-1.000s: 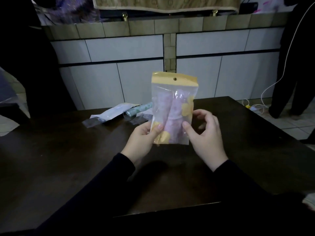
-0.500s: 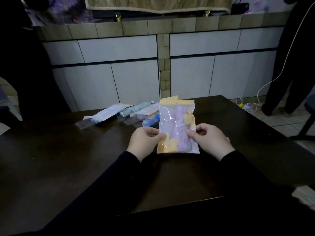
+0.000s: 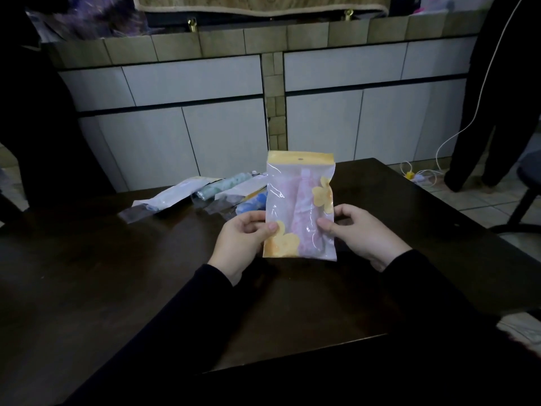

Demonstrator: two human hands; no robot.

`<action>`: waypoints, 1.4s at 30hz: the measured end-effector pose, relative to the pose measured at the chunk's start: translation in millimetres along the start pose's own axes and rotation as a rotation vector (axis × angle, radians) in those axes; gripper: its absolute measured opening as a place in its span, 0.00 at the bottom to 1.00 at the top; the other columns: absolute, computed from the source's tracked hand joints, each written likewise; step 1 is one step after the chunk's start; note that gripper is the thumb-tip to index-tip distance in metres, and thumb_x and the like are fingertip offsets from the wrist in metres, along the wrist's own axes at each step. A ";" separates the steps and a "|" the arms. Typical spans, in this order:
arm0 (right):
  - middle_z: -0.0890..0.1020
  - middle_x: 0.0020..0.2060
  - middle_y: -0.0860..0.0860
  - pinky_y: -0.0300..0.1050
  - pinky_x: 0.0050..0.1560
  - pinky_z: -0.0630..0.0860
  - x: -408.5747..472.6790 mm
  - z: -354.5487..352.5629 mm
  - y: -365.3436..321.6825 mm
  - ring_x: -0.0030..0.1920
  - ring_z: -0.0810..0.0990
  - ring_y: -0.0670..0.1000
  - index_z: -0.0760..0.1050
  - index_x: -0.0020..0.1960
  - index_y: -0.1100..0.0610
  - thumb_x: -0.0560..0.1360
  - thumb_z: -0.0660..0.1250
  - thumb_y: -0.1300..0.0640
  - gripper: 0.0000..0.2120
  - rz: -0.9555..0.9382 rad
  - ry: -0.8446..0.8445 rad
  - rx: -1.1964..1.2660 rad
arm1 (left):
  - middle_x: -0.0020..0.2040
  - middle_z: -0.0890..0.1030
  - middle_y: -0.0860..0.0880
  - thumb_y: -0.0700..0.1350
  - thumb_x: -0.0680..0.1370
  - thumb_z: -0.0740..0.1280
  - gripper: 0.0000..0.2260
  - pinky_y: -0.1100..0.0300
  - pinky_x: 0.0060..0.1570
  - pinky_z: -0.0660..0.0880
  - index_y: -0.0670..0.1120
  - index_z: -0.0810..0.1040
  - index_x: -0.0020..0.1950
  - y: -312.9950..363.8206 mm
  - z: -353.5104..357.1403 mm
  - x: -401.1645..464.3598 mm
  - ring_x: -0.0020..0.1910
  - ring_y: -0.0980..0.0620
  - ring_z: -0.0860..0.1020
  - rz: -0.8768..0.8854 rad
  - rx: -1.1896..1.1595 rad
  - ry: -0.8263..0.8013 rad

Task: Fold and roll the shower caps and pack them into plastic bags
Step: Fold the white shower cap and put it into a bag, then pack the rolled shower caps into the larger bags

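A clear plastic bag [image 3: 295, 197] with a yellow header and yellow flower prints stands upright over the dark table [image 3: 117, 273]. Inside it is a rolled pink shower cap [image 3: 306, 218]. My left hand [image 3: 243, 241] pinches the bag's lower left edge, thumb on the front. My right hand [image 3: 360, 232] pinches its lower right edge the same way. Behind the bag lie other packed bags: a white one [image 3: 172, 196], a green rolled cap [image 3: 222, 186] and a blue one [image 3: 251, 202], partly hidden.
A tiled counter with white cabinet doors [image 3: 228, 136] runs along the far side of the table. A person in dark clothes [image 3: 503, 92] stands at the right by a white cable [image 3: 456, 136]. A chair base [image 3: 527, 197] is at the far right.
The bag was held high, dipped down toward the table, and now stands upright a little higher again. Both hands keep hold of its lower edges.
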State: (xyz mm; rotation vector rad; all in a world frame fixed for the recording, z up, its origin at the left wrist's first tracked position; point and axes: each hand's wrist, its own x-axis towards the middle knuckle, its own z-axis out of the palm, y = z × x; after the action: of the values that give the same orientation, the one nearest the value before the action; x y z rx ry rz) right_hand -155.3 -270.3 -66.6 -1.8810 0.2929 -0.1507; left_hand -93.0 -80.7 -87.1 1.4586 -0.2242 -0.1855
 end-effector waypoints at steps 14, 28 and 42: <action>0.85 0.36 0.50 0.36 0.33 0.71 1.9 -0.7 -3.8 0.40 0.83 0.44 0.76 0.50 0.51 0.69 0.76 0.60 0.14 -0.013 0.158 -0.074 | 0.37 0.84 0.45 0.42 0.73 0.74 0.14 0.53 0.45 0.77 0.54 0.72 0.51 -7.9 -7.5 4.3 0.39 0.48 0.82 0.156 0.281 0.098; 0.80 0.60 0.48 0.49 0.64 0.72 8.2 -10.4 19.7 0.60 0.76 0.49 0.78 0.62 0.52 0.73 0.70 0.43 0.21 0.013 0.186 -0.558 | 0.49 0.81 0.51 0.52 0.79 0.64 0.15 0.62 0.49 0.73 0.54 0.76 0.65 -18.5 36.8 24.6 0.46 0.56 0.76 0.262 1.027 -0.075; 0.73 0.62 0.46 0.50 0.60 0.64 25.2 37.1 -21.7 0.63 0.68 0.50 0.76 0.62 0.45 0.76 0.61 0.42 0.17 -0.442 0.264 -0.890 | 0.50 0.79 0.53 0.52 0.77 0.67 0.05 0.61 0.52 0.70 0.55 0.81 0.50 8.4 -29.9 45.7 0.50 0.57 0.76 0.482 0.891 0.183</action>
State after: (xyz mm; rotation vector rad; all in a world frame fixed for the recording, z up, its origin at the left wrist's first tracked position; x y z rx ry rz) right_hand -119.1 -236.8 -59.1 -2.7999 0.1144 -0.6581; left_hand -41.2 -63.0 -79.9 2.2287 -0.5429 0.5033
